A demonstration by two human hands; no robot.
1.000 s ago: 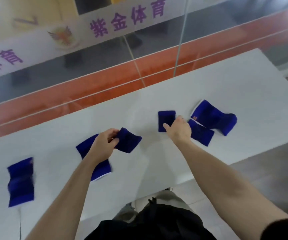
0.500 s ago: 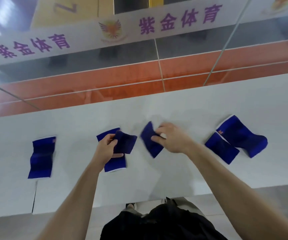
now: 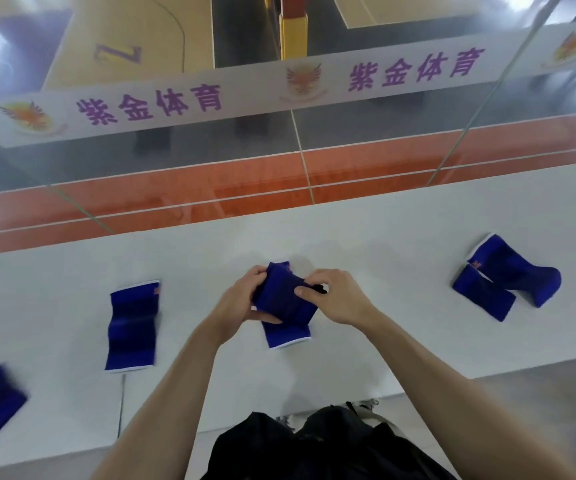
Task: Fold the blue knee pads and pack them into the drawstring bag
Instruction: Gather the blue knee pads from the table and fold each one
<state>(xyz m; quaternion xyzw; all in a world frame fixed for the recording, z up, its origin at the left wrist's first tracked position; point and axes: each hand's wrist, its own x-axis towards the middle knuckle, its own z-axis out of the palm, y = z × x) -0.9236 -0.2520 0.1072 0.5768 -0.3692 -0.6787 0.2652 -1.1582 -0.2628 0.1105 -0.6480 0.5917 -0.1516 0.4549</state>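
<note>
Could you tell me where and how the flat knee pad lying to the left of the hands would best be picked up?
The flat pad lies unfolded, long axis running away from the person, white-trimmed near edge toward them. The left hand is nearer; I would come from above and pinch that near edge, or one long side, since it lies flush on the table with nothing beside it.

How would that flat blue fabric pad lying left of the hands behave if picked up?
The flat blue fabric pad would probably flop and drape: its surface shows soft creases. It likely weighs little, being thin cloth. It shouldn't roll, lying flat on the white table.
</note>
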